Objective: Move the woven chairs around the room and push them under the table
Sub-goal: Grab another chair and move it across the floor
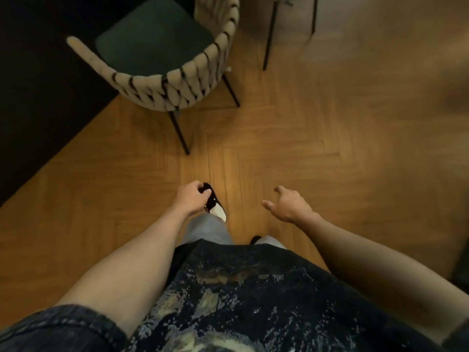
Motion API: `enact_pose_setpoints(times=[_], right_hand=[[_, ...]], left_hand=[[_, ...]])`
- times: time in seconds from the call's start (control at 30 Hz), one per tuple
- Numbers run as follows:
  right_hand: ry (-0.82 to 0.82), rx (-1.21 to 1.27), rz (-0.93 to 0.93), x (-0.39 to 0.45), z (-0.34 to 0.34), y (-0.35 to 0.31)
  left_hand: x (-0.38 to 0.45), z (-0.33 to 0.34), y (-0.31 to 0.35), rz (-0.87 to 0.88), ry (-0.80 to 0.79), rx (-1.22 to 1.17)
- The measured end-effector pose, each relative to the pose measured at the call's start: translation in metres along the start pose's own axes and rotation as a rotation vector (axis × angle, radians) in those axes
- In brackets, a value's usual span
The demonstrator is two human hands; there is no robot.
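A woven chair (177, 80) with a beige braided back, dark green seat and thin black legs stands ahead at the upper left, its seat partly under the black table (38, 85). My left hand (190, 199) hangs low over my foot with its fingers curled and nothing in it. My right hand (289, 205) is beside it, fingers spread and empty. Both hands are well short of the chair. A second chair's black legs (270, 34) show at the top edge; its seat is out of view.
Wooden herringbone floor (330, 148) spreads ahead and to the right. The black table fills the left side. My foot in a black-and-white shoe (215, 204) is stepping forward. A dark object (462, 262) sits at the right edge.
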State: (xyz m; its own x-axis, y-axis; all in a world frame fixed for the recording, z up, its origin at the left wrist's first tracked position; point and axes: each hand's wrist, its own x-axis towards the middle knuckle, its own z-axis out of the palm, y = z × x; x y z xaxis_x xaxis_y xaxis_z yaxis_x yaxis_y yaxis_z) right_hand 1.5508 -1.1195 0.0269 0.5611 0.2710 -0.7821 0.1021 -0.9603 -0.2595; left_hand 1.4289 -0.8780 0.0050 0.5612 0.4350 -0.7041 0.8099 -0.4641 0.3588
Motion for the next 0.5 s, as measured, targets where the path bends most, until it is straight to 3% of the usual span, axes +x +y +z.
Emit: enact_pose_setpoints(times=[0.5], right_hand=[[-0.046, -0.111, -0.112, 0.168, -0.147, -0.219]], left_hand=[[0.174, -0.170, 0.022, -0.168, 0.015, -0.225]])
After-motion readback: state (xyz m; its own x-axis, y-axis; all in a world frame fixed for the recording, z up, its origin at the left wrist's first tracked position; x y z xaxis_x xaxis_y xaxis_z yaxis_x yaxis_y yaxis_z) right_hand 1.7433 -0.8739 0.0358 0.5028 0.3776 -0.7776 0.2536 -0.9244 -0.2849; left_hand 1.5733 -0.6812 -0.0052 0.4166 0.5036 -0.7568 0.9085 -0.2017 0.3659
